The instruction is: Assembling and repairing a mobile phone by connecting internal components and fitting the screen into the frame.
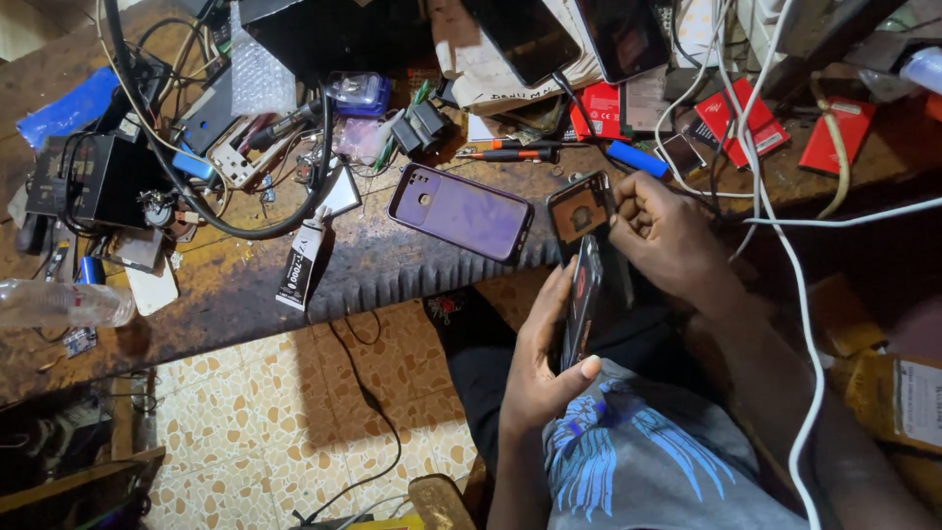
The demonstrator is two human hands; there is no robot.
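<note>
My left hand (538, 355) grips a dark, opened phone body (582, 294) edge-on, thumb pressed on its lower end. My right hand (663, 228) is closed at the phone's upper end, fingers pinched at the part where a back section with an orange-brown inside (578, 209) stands up. Both hands hover over my lap, just off the workbench's front edge. Whether a small tool sits in my right fingers cannot be told.
A purple phone back cover (461, 211) lies on the rusty workbench (255, 285) beside a glue tube (299, 263). A screwdriver (510, 154), red battery packs (738, 116), black cables (235, 228), white cables (785, 245) and a plastic bottle (59, 302) crowd the bench. Tiled floor (294, 422) lies below.
</note>
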